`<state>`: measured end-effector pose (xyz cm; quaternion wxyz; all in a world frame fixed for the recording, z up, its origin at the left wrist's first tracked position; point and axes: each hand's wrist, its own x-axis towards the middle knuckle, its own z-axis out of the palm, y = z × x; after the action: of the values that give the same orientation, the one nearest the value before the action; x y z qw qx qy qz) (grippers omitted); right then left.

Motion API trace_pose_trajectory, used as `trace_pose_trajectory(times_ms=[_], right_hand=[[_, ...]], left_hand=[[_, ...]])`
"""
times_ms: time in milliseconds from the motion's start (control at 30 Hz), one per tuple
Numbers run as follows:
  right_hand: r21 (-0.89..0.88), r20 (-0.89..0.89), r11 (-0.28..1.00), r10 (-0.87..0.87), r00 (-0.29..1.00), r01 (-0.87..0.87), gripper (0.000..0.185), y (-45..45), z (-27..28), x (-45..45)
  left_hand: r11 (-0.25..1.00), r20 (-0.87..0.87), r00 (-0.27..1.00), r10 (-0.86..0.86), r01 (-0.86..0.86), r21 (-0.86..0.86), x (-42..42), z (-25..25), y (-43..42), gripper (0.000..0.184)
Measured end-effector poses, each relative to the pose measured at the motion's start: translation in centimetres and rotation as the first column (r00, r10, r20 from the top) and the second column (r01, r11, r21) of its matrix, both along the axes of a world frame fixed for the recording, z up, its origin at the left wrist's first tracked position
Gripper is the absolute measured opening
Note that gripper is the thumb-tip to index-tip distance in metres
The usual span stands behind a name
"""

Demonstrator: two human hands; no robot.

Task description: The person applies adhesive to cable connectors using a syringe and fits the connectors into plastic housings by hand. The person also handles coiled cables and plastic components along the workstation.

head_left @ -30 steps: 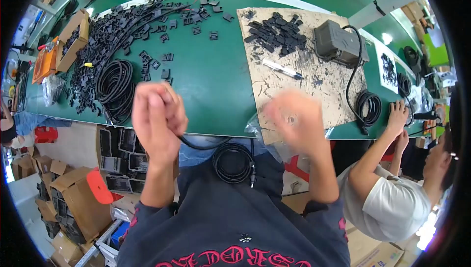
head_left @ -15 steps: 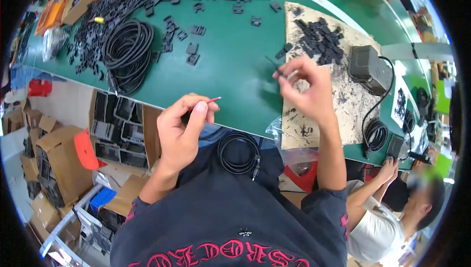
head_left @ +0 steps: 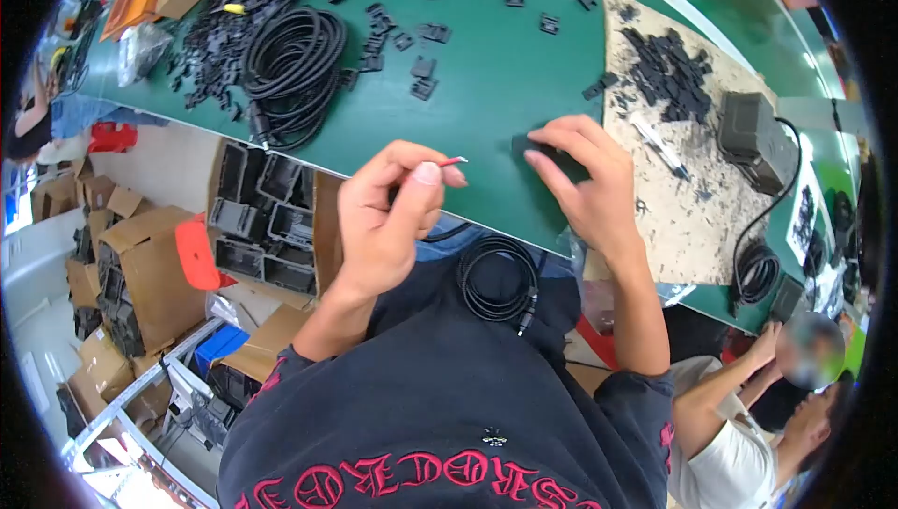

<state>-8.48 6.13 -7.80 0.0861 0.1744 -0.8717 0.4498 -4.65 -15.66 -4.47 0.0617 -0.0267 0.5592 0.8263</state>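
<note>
My left hand (head_left: 393, 205) is closed in a pinch around a red wire (head_left: 453, 162), whose bare metal tip sticks out past the fingertips. To its right, above the green table, my right hand (head_left: 589, 177) has thumb and forefinger at a small black piece (head_left: 524, 143). That piece is dark and partly hidden, so its exact kind is unclear. A coiled black cable (head_left: 498, 277) with a connector lies on my lap, below and between the hands.
A large coil of black cable (head_left: 296, 74) and many black plastic clips (head_left: 424, 77) lie on the green table (head_left: 477, 116). At right, a cardboard sheet (head_left: 692, 228) bears a clip pile (head_left: 669, 74), a marker (head_left: 659, 146) and a grey box (head_left: 756, 139). A co-worker (head_left: 720, 415) sits at right.
The view has shifted, so the table contents sit further right. My right hand has moved left off the cardboard, closer to my left hand, uncovering the marker. The left hand still pinches the red wire.
</note>
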Motion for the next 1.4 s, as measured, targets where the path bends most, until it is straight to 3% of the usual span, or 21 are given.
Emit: trace_pose_trajectory(times_ms=[100,200,333,433,500,700,767,833,867,1000,1067,1100,1200,1233,1300,1400], right_hand=[[-0.376,0.055,0.923,0.113,0.992,-0.084,0.025,-1.7,3.1,1.2],[-0.520,-0.050,0.844,0.124,0.991,-0.132,0.030,-2.7,3.7,1.8],[-0.564,-0.098,0.809,0.135,0.986,-0.167,0.031,-3.8,3.9,1.8],[-0.556,-0.063,0.812,0.170,0.983,-0.177,0.031,-4.0,4.4,1.8],[-0.606,0.049,0.779,0.241,0.969,-0.163,0.030,-3.8,4.5,1.8],[-0.661,0.091,0.732,0.295,0.951,-0.164,0.029,-3.6,4.7,1.9],[-0.634,0.081,0.750,0.305,0.949,-0.187,0.028,-3.6,4.9,2.0],[-0.607,0.076,0.765,0.324,0.943,-0.214,0.027,-3.6,5.3,2.0],[-0.561,0.051,0.801,0.287,0.957,-0.210,0.025,-3.8,5.5,2.1],[-0.376,-0.070,0.898,0.219,0.973,-0.229,0.020,-3.1,5.7,1.7],[-0.385,-0.079,0.900,0.188,0.979,-0.204,0.019,-2.9,5.6,1.7],[-0.396,-0.092,0.900,0.156,0.983,-0.180,0.019,-2.9,5.6,1.6],[-0.322,-0.136,0.924,0.167,0.976,-0.203,0.019,-2.0,5.3,0.8],[-0.265,-0.150,0.942,0.169,0.974,-0.204,0.019,-1.9,5.3,0.6],[-0.325,-0.144,0.923,0.168,0.975,-0.207,0.019,-2.4,5.1,0.4],[-0.402,-0.104,0.890,0.190,0.976,-0.216,0.019,-2.4,5.2,0.4]], left_hand=[[0.994,-0.019,0.996,-0.085,0.086,0.072,0.3,-0.1,-0.6,0.013],[0.993,-0.053,0.994,-0.096,0.100,0.063,0.3,0.5,0.0,0.012],[0.995,-0.068,0.994,-0.091,0.093,0.039,0.7,1.0,0.2,0.011],[0.994,-0.080,0.992,-0.100,0.103,0.026,0.9,0.9,0.1,0.011],[0.994,-0.078,0.991,-0.105,0.108,0.034,1.0,0.9,0.1,0.011],[0.987,-0.096,0.986,-0.134,0.142,0.075,1.0,0.6,-0.1,0.010],[0.974,-0.108,0.970,-0.216,0.221,0.043,1.1,0.5,-0.2,0.017],[0.975,-0.005,0.981,-0.196,0.195,-0.108,1.0,2.0,0.7,0.037],[0.949,0.009,0.971,-0.240,0.237,-0.206,1.1,1.7,0.6,0.063],[0.939,-0.076,0.945,-0.320,0.305,-0.159,0.6,0.9,0.9,0.079],[0.944,-0.115,0.940,-0.322,0.310,-0.116,0.4,1.3,1.2,0.082],[0.960,-0.162,0.947,-0.276,0.279,-0.002,0.4,0.8,1.3,0.070],[0.964,-0.296,0.946,-0.134,0.055,-0.260,0.7,0.1,1.1,0.043],[0.964,-0.299,0.945,-0.132,0.052,-0.262,1.0,0.0,1.0,0.043],[0.969,-0.143,0.986,-0.084,0.047,-0.241,1.7,0.1,0.6,0.032],[0.961,-0.059,0.965,-0.254,0.259,0.094,0.5,-0.3,-1.1,0.032]])
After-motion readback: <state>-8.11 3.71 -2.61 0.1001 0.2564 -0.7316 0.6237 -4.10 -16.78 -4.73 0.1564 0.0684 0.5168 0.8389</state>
